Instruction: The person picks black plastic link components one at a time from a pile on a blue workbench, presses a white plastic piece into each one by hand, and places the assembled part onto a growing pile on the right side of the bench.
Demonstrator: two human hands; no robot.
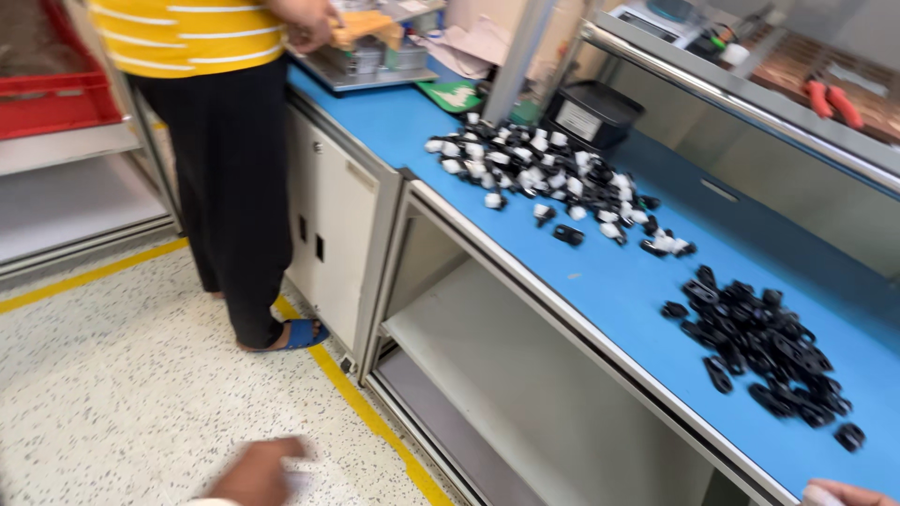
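Note:
My left hand [255, 474] hangs low over the speckled floor at the bottom of the view, blurred, so I cannot tell whether anything is in it. Only the top of my right hand [844, 493] shows at the bottom right corner, beside the front edge of the blue workbench [600, 281]. Nearest to it lies a heap of small black plastic parts [764, 349]. Farther along the bench sits a bigger heap of black and white parts [553, 183].
A co-worker in a yellow striped shirt [187, 33] and black trousers stands at the far end of the bench, hands at a metal tray [370, 70]. A black box [591, 112] stands behind the heaps. Open shelves [525, 375] sit under the bench. Red crate [56, 94] at left.

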